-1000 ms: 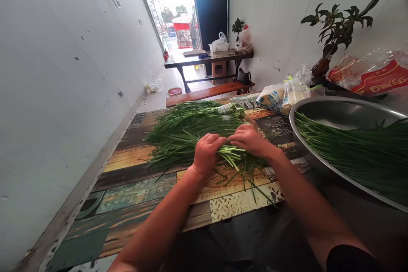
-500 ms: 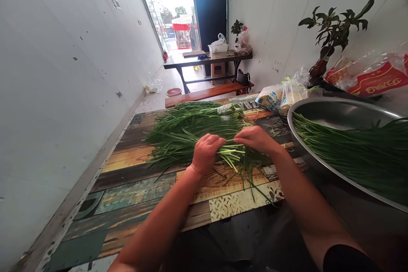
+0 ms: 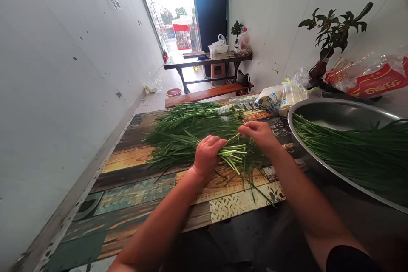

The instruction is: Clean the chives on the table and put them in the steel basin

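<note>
My left hand is closed round a small bunch of garlic chives, with the pale stem ends sticking out to the right. My right hand pinches a single stalk near its pale end, up and to the right of the bunch. Behind both hands lies a larger heap of green chives, part of it tied with a whitish band. Loose trimmed leaves are scattered on the table below the stem ends.
A large steel basin holding chives stands at the right of the patterned table. Bagged goods and a potted plant are behind it. Farther off are a bench and another table.
My right hand has moved up and to the right, away from the bunch, drawing a stalk outward. The left hand keeps its hold with only a slight shift.
</note>
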Demonstrator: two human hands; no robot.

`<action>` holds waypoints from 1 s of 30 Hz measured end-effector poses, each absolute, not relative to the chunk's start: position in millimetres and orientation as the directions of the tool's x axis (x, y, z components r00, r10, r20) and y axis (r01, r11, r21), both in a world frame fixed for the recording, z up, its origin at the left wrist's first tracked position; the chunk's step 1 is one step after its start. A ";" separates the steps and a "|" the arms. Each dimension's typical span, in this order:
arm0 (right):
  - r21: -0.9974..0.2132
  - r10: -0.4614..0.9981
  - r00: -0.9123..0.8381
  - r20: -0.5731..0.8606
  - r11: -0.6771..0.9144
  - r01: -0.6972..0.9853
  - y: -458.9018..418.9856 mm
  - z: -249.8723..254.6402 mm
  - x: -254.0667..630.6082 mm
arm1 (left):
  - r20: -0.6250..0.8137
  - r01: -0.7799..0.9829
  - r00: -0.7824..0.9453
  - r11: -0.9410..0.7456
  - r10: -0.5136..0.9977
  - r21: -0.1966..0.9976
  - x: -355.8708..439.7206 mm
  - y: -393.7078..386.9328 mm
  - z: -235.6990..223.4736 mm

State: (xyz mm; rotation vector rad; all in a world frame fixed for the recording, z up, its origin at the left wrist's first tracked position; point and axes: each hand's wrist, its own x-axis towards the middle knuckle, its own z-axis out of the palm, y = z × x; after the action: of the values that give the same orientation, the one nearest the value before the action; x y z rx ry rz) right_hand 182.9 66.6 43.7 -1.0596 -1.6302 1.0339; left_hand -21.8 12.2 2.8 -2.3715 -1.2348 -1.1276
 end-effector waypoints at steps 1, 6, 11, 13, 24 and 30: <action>-0.950 0.955 -0.180 0.235 0.264 0.164 68.0 43.9 183.8 | 0.730 0.779 0.345 -0.614 0.590 0.127 -22.1 12.2 3.2; -0.961 0.971 -0.054 0.235 0.240 0.140 75.6 39.8 187.6 | 0.719 0.790 0.346 -0.601 0.603 0.123 -23.4 12.5 3.4; -0.931 0.944 0.097 0.315 0.288 0.222 83.5 31.9 192.5 | 0.727 0.785 0.346 -0.607 0.593 0.121 -24.8 13.6 1.3; -0.918 0.927 0.151 0.344 0.299 0.261 86.3 31.2 196.4 | 0.726 0.784 0.347 -0.608 0.594 0.123 -25.6 13.8 0.7; -0.467 0.827 0.114 0.551 0.192 0.863 92.2 28.6 207.4 | 0.738 0.784 0.334 -0.608 0.586 0.128 -24.6 14.8 -0.1; -0.405 0.948 0.123 0.295 0.008 0.914 91.1 35.4 209.4 | 0.773 0.763 0.281 -0.621 0.569 0.180 -24.9 15.8 -2.1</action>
State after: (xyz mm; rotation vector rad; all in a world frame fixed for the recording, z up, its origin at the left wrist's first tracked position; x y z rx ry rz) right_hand 209.4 91.1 35.4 -1.9087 -1.7945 0.0872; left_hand -24.9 15.8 -2.1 -2.3243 -1.2333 -1.2546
